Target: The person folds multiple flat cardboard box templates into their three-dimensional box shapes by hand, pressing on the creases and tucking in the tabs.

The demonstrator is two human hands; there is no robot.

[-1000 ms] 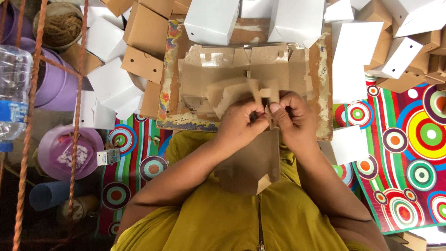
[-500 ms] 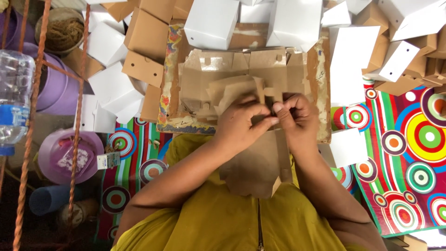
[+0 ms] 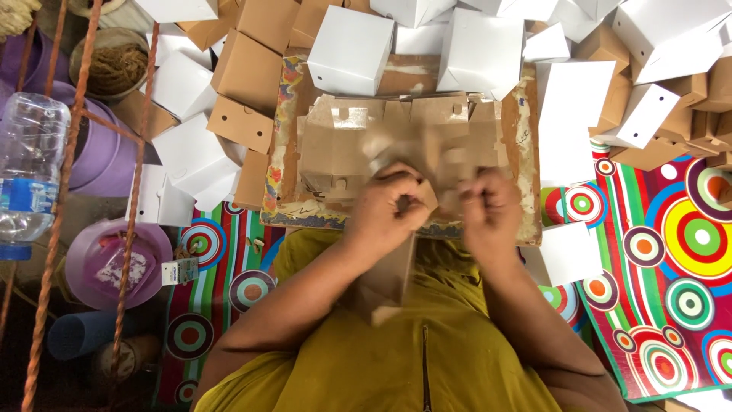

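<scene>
**Operator:** Cardboard blank, brown and flat-cut, hangs from my left hand. Its long axis runs from the hand straight back toward my chest, over the mustard-yellow shirt.

**Second:** So which hand has it?

**Operator:** The left. Its fingers are curled shut on the blank's top edge. My right hand sits just beside it, to the right, fisted as well, but it is blurred; I cannot tell whether it pinches a flap or nothing at all.

**Second:** What lies past the hands?

**Operator:** A stack of unfolded blanks on a worn board that serves as my tabletop. The stack is matte brown card with cut tabs and small slots, lying directly ahead of the knuckles. The held piece points the opposite way, toward me.

**Second:** And around the board?

**Operator:** Finished boxes, crisp-edged, white outside and brown inside, are heaped along the far side and to both flanks. A striped mat with bright rings is under everything. On my left are a clear plastic bottle and a lilac tub.
</scene>
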